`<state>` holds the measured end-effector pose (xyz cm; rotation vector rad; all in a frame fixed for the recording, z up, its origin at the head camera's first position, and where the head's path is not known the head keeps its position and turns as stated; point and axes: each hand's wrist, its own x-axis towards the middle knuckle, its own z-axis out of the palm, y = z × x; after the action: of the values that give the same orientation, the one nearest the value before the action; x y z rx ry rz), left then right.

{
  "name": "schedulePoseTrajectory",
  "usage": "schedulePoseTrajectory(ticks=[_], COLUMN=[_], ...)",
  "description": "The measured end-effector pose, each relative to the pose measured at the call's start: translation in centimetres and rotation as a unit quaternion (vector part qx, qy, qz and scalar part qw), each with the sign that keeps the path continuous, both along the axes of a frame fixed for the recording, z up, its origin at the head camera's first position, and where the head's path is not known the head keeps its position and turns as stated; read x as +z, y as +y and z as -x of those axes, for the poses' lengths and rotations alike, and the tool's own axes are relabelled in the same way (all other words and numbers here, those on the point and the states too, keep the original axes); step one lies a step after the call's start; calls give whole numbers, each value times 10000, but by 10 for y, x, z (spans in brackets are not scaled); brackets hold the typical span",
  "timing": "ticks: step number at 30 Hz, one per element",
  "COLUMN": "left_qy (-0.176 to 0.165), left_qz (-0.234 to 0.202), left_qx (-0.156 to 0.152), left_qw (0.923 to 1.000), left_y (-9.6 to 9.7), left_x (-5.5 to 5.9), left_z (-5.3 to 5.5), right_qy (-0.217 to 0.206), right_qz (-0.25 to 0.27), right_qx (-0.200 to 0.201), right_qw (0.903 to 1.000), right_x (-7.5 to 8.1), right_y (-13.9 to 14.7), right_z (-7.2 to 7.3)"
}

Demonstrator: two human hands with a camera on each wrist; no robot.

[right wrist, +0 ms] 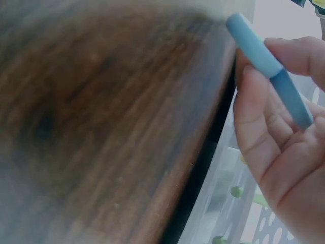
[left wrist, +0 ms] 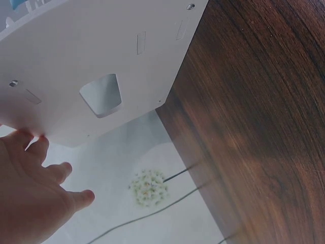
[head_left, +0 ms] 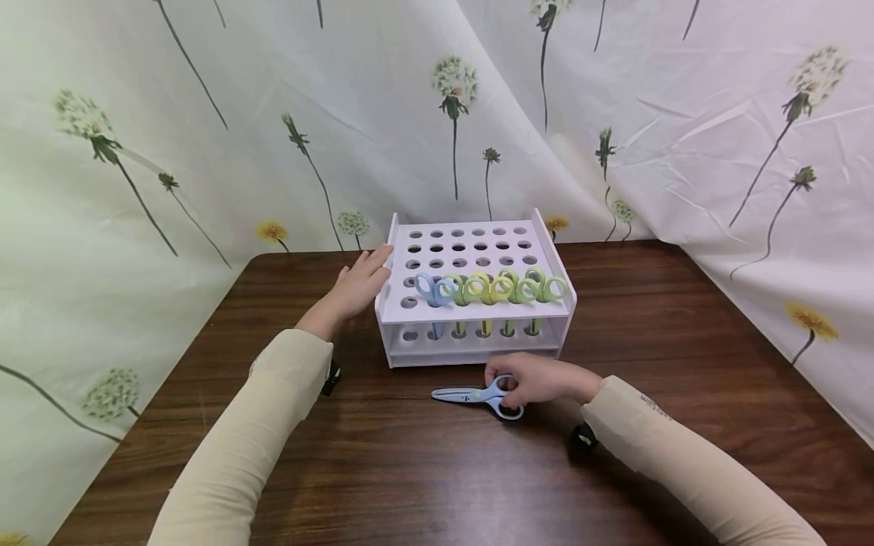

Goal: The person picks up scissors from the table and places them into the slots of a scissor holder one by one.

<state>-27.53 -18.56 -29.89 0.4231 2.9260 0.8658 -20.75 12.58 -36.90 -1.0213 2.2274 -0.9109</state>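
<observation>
In the head view, my right hand (head_left: 539,379) pinches the handle loops of a pair of light blue scissors (head_left: 471,395), whose blades point left, low over the table in front of the rack. The right wrist view shows a blue handle (right wrist: 256,46) between thumb and fingers. My left hand (head_left: 358,284) touches the left side of the white rack (head_left: 437,309) with spread fingers; the left wrist view has those fingertips (left wrist: 38,147) at the edge of its side panel (left wrist: 61,66). Another pair of blue scissors (head_left: 435,292) stands in a front hole, beside several green and yellow pairs (head_left: 492,288).
The two-level rack has rows of round holes and stands near the back of a dark wooden table (head_left: 410,470). Behind it hangs a white curtain (head_left: 382,114) printed with dandelions. Dark devices (head_left: 331,378) sit at both wrists.
</observation>
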Motion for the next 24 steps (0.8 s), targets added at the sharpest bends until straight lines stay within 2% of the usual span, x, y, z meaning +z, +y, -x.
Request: schedulePoseTrajectory(ticks=[4,10,17,24], left_qy=[-72,-111,-69,-42], left_qz=[23,-26,-5,0], left_qx=[10,22,33,36], left_qw=[10000,9999,10000,10000], left_y=[0,1,0,0], left_x=[-3,-5,-1,2], left_z=[0,0,-2,-3], right_qy=[15,315,132,473], right_qz=[148,419,879,1172], right_qx=[-110,-309,-507,-597], right_qw=[9998,9981,9947,9902], right_x=[3,12,18,26], right_y=[2,5,4,3], right_z=[-1,-1,4,7])
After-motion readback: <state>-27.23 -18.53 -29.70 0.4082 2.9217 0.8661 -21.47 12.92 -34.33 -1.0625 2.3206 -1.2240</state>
